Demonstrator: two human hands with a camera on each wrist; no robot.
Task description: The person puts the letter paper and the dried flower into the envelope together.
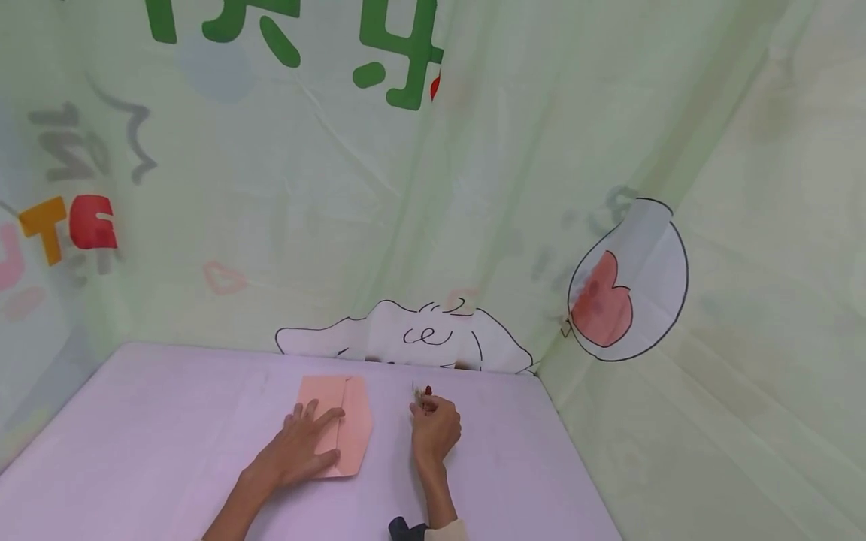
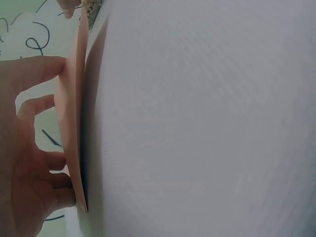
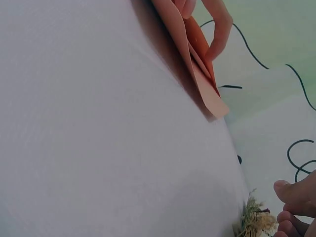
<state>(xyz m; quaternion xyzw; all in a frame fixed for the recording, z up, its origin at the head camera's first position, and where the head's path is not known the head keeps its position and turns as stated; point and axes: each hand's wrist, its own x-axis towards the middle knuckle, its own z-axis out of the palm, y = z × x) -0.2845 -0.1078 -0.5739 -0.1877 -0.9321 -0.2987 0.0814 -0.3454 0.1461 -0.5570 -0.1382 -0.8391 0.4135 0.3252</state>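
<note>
Pink folded paper, an angular flat packet (image 1: 353, 432), lies on a pale lilac tabletop (image 1: 528, 466) beneath the left hand (image 1: 298, 447), whose fingers are spread and touch its upper face. The right hand (image 1: 437, 430), just beside the packet, has its fingers curled and pinches a small dried-flower bunch (image 1: 419, 395), straw-green with a dark red bit.

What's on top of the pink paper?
The left hand, fingers spread. The pink paper shows a lengthwise fold line by the fingertips. What lies directly beneath the palm and fingers is covered in the head view.
</note>
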